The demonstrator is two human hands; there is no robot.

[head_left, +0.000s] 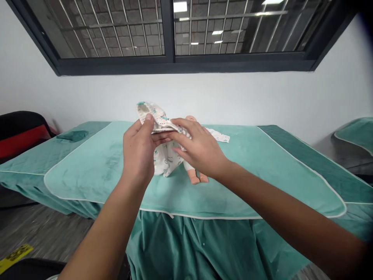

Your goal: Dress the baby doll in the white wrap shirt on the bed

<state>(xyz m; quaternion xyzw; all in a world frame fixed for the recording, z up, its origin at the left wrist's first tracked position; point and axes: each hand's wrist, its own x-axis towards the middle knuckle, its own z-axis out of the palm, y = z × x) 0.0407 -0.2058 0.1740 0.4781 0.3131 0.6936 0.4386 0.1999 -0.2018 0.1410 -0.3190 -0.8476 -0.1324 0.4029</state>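
A small white baby garment (167,157) with a green and dark print hangs bunched between my hands above the bed. My left hand (140,142) pinches its upper part between thumb and fingers. My right hand (201,146) grips the fabric from the other side, fingers close to those of my left hand. Behind the garment and my right hand, a baby doll (194,177) lies on its back, feet toward me, mostly hidden. A printed white sleeve (220,136) sticks out on the right of the doll; I cannot tell whether the doll wears it.
A light green mat (262,171) with white piping covers the bed, over a darker green skirted cover (198,245). Behind stands a white wall with a dark-framed barred window (175,64). A black and red chair (23,136) is at the left.
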